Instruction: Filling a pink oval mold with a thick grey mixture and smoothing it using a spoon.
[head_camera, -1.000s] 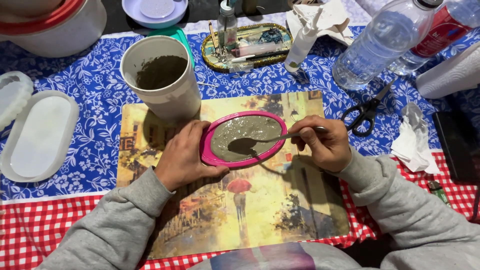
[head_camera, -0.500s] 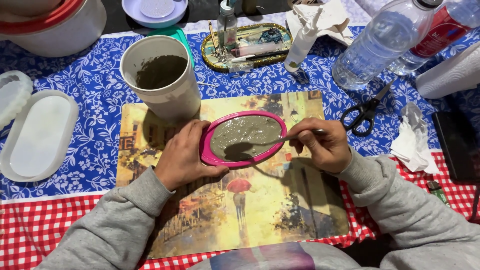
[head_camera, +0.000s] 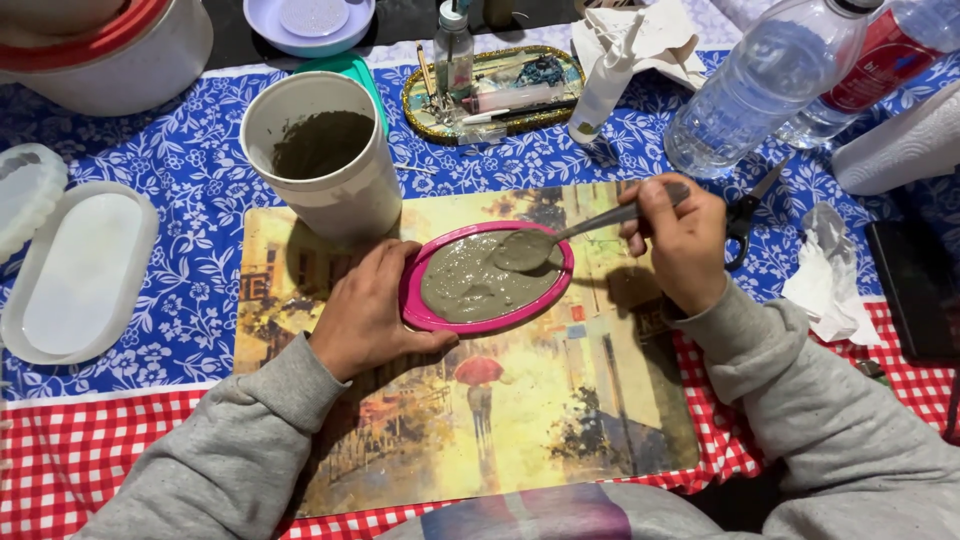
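A pink oval mould (head_camera: 418, 306) filled with grey paste lies on a painted placemat (head_camera: 520, 430). My left hand (head_camera: 368, 312) grips the mould's left rim and steadies it. My right hand (head_camera: 680, 238) holds a metal spoon (head_camera: 560, 238) by its handle. The spoon's bowl, coated in grey paste, rests over the right part of the mould. A white cup (head_camera: 322, 158) with grey mix inside stands just behind the mould, at the placemat's far left corner.
Two white oval moulds (head_camera: 80, 272) lie at the left. Behind are a gold tray (head_camera: 492, 88) with small tools, a white squeeze bottle (head_camera: 604, 82), water bottles (head_camera: 760, 90), scissors (head_camera: 748, 212), crumpled tissue (head_camera: 825, 270) and a white bucket (head_camera: 110, 50).
My right hand has lifted up and to the right, and the spoon now sits at a shallow angle over the paste. My left hand stays on the mould's rim.
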